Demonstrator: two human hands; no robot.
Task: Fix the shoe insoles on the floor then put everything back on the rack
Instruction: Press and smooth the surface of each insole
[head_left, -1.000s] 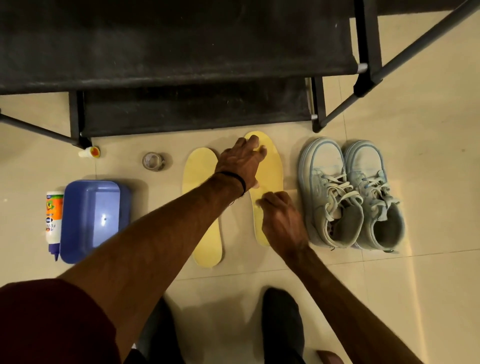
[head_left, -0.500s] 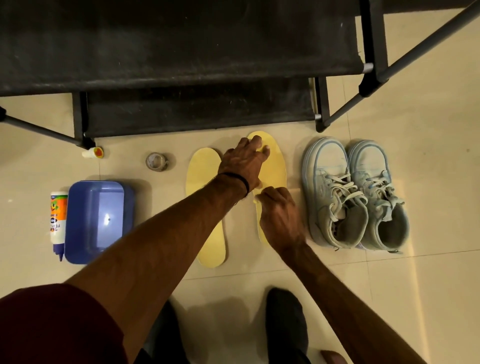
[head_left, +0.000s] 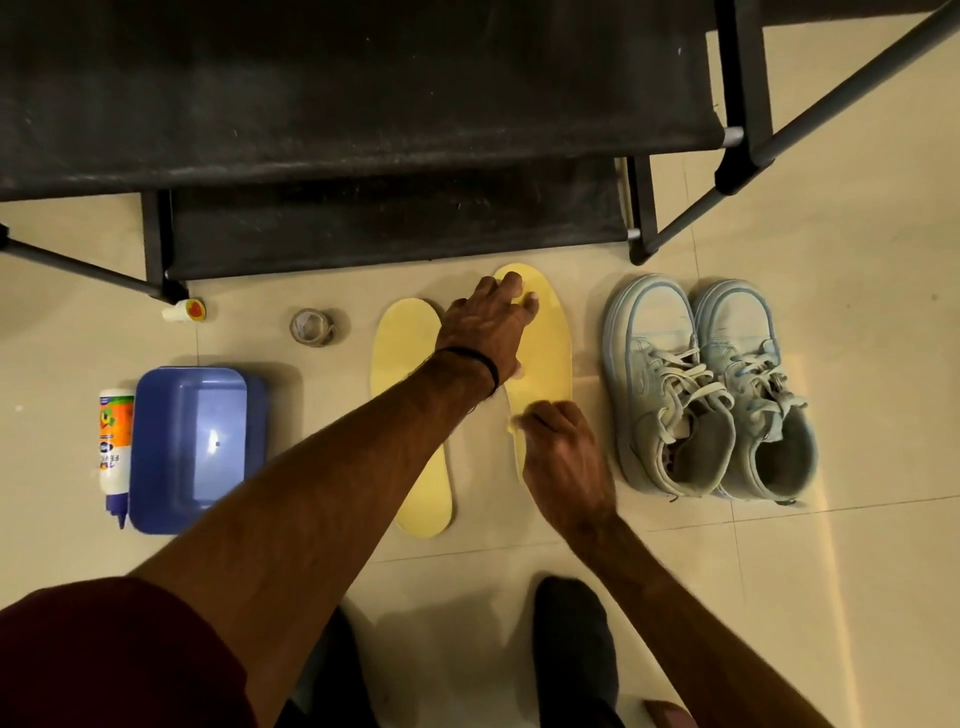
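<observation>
- Two yellow insoles are laid flat on the tiled floor (head_left: 857, 364), side by side, toes toward the rack. The right insole (head_left: 545, 343) sits a bit further up than the left insole (head_left: 402, 364), and a strip of tile is left between them.
- The left hand (head_left: 485, 327) is stretched out over the toe end of the right insole, fingers pretty much straight and pressed flat on the foam. Nothing is gripped by it. A dark band is worn at that wrist.
- The right hand (head_left: 563, 457) is set down on the lower half of the same insole, fingers curled in at the insole's inner edge. It's blurry there, so whether the edge is actually pinched can't be told.
- Just right of the insoles, a pair of pale blue sneakers (head_left: 711, 389) is stood together, laces loose, touching each other.
- The black shoe rack (head_left: 363, 104) is seen across the top, its shelves bare in view.
- Left of the insoles a roll of clear tape (head_left: 311, 327) is found, then a small tube with a red-orange cap (head_left: 184, 310) by the rack's leg.
- Further left, a blue plastic tub (head_left: 195, 447) is placed, with a glue bottle (head_left: 113, 452) lying right beside it.
</observation>
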